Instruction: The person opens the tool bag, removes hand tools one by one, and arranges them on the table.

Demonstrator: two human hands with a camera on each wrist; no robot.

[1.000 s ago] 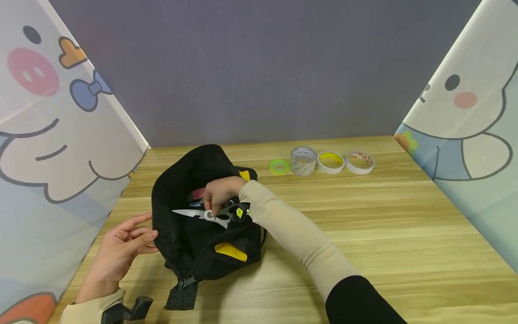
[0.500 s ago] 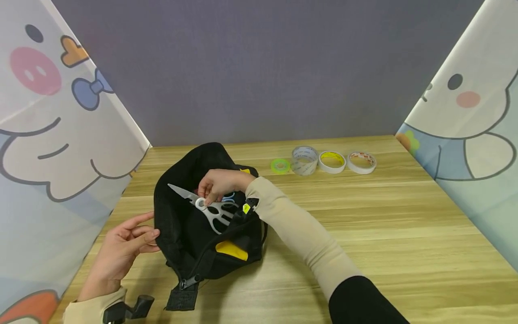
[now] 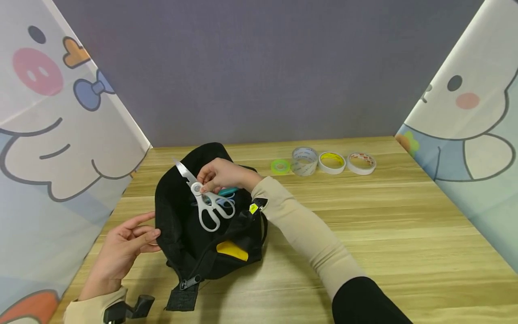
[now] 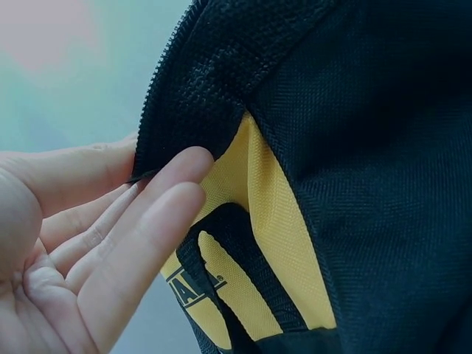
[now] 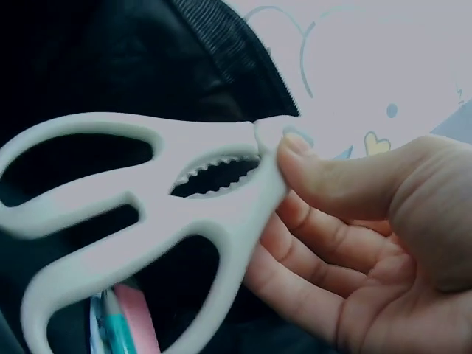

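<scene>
White-handled scissors (image 3: 205, 198) are pinched near the pivot by my right hand (image 3: 224, 174), over the mouth of a black tool bag (image 3: 190, 252). Their blade points up and left toward the bag's far rim, and the loops hang over the opening. My left hand (image 3: 125, 243) pinches the bag's zippered left edge between thumb and fingers. The left wrist view shows the yellow outer side (image 4: 273, 214) of the bag below those fingers. Beneath the scissors, inside the bag, a teal item (image 5: 116, 332) and a pink one (image 5: 139, 317) show between the loops.
A row of tape rolls stands at the back of the wooden table (image 3: 384, 234): a green roll (image 3: 280, 167), a clear roll (image 3: 304, 162), and two white rolls, one (image 3: 332, 163) yellow inside. A grey panel (image 3: 259, 72) rises behind, with cartoon-printed sheets at both sides.
My right hand has lifted the scissors up from inside the bag, and their blade has swung from pointing left to pointing up-left. The left hand stays at the bag's edge.
</scene>
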